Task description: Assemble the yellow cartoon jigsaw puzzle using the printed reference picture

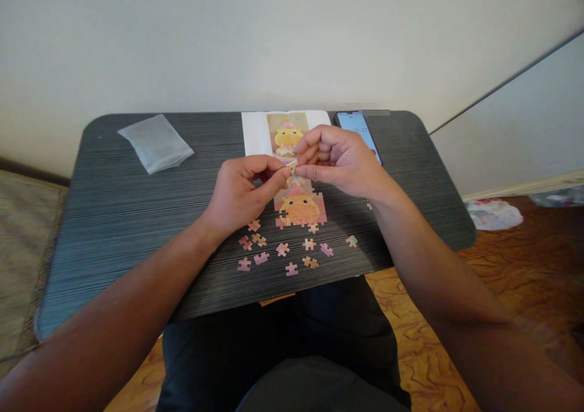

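You hold a piece [292, 165] between both hands, in the air above the table [137, 217], just over the far edge of the puzzle [301, 208]. The piece is tiny and pale, cream to tan. Your fingertips cover most of it, so its print cannot be told.

Your left hand [239, 190] pinches it between thumb and forefinger, with the other fingers curled into the palm. Your right hand [337, 159] meets it from the other side. Thumb and forefinger close on its edge, and the remaining fingers are bent above them.

The puzzle below is partly built and shows a round yellow figure with a pink hat on a pink and orange ground. Loose pieces [283, 249], pink, orange and one greenish, lie scattered between it and the near edge. A sheet [258, 133] with the same figure lies beyond your hands. A phone [358, 126] with a lit screen lies just to its right. A clear bag [156, 142] lies at the far left, well apart.
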The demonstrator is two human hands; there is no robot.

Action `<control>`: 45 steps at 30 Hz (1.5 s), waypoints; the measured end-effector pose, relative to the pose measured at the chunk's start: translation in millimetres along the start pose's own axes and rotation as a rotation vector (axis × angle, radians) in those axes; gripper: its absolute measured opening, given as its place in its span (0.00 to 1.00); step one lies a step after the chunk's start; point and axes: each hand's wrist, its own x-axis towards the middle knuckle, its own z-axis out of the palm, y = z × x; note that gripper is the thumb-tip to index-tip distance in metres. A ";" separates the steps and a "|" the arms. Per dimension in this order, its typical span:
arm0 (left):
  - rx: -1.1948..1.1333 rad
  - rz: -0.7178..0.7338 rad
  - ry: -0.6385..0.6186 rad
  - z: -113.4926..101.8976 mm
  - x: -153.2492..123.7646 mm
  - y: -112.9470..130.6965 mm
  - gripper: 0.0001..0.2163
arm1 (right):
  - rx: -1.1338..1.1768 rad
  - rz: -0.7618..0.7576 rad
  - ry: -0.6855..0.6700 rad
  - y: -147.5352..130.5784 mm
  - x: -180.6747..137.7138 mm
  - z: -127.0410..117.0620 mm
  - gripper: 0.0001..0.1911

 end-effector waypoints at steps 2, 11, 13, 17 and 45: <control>-0.041 -0.025 -0.010 0.7 0.4 0.7 0.11 | 0.013 0.013 0.014 6.0 -1.6 0.4 0.28; -0.071 -0.142 -0.069 0.3 -1.0 3.8 0.14 | 0.060 0.017 0.012 14.1 -8.4 6.4 0.27; -0.071 -0.161 -0.064 0.3 -0.6 4.1 0.14 | 0.054 0.033 0.021 13.8 -8.7 8.0 0.28; -0.105 -0.195 -0.067 0.3 0.5 6.9 0.14 | 0.050 0.025 0.024 13.8 -9.9 10.9 0.27; -0.264 -0.339 -0.157 -2.5 1.8 10.2 0.11 | 0.089 -0.106 0.014 21.6 -10.5 9.6 0.26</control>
